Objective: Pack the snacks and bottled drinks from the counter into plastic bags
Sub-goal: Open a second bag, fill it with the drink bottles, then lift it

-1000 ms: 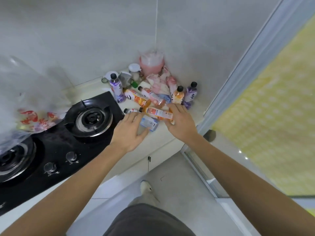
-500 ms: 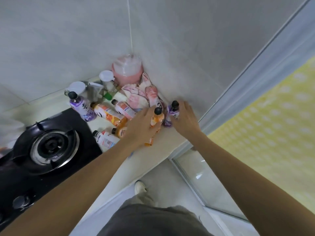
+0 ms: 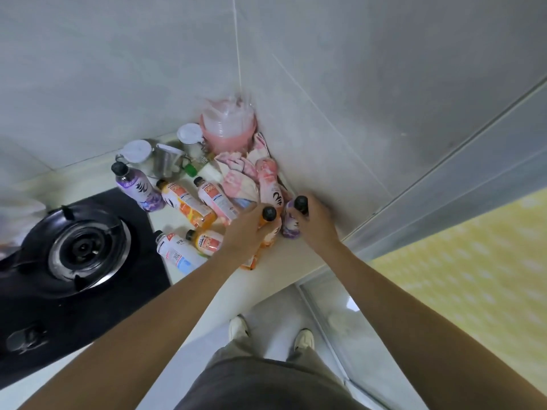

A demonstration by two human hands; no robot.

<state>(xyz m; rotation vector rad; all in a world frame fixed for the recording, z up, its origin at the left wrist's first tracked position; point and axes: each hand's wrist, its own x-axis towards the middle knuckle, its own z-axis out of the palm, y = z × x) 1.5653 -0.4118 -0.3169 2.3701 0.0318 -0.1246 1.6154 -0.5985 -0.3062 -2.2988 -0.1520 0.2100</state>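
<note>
at the back corner of the pale tabletop (image 3: 284, 261), both hands now on upright bottles.

left hand (image 3: 245, 235) wrapped round the orange juice bottle with the black cap (image 3: 268, 216), fingers curled on its body; right hand (image 3: 315, 224) clamped likewise on the purple drink bottle with the black cap (image 3: 297, 211) just beside it, near the wall. a second ago lay flat over the fallen bottles nearer the black gas stove (image 3: 80, 250); since then reached deeper and closed on these two standing ones. means, by judgement, a two-at-a-time lift is about to start, with nothing bagged from this pile yet. left lying on the tabletop: several orange and pink bottles (image 3: 189, 205), another purple bottle (image 3: 136, 187) standing by the stove, pink snack packets (image 3: 239, 179) against the corner. no plastic bag plainly in view, so a carry to the left seems needed.
</note>
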